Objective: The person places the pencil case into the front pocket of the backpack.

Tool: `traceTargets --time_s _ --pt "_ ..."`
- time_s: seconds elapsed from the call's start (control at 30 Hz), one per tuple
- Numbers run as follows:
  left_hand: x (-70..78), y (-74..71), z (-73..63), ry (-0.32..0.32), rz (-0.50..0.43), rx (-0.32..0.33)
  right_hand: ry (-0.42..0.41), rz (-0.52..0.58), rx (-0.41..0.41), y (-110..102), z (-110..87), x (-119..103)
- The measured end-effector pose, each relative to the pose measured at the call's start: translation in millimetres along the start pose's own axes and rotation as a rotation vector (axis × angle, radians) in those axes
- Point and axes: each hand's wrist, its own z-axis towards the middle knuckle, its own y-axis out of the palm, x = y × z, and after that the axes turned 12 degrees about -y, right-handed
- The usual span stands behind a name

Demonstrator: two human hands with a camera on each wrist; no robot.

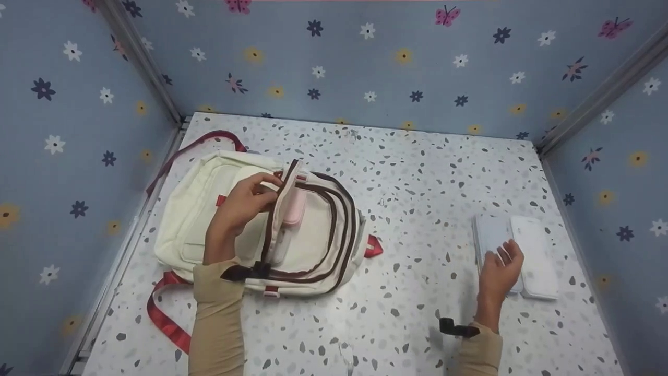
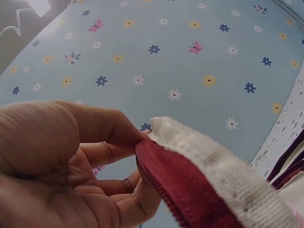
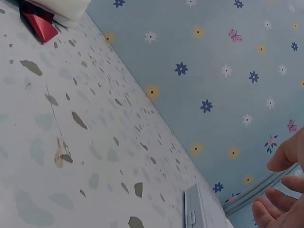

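Head: cream backpack [image 1: 180,224] lies left on the bench [image 1: 417,183], front pocket [image 1: 315,224] open. Left hand [image 1: 240,203] grip pinches the flap [image 1: 282,211]. Right hand [image 1: 498,271] grip loosely curled, nothing held, over the blue case [image 1: 493,230], white case [image 1: 540,261] just right. Both likely light, stiff, maybe slick; take long sides.

Left wrist: flap looks soft, floppy; best held at zip tape [image 2: 185,180].

Right wrist: grip partly spread, no contact visible.
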Motion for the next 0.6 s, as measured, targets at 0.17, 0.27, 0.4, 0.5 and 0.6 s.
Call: traceTargets --time_s 0.17,0.27,0.4,0.5,0.6 --pt "0.5 0.5 -1.5 0.014 -0.007 -0.001 0.034 -0.058 0.002 -10 1.9 10" --pt "1.1 0.6 -2.5 0.019 -0.012 -0.001 0.070 -0.088 0.000 -16 1.8 13" --pt "1.7 0.4 -2.5 0.017 -0.014 0.002 0.119 -0.130 0.000 -22 3.1 17" --pt "1.7 0.2 -2.3 0.018 -0.006 0.008 0.139 -0.160 -0.005 -27 6.1 22" --pt "1.7 0.3 -2.2 0.019 -0.003 0.011 0.156 -0.196 -0.024 -31 8.4 29"
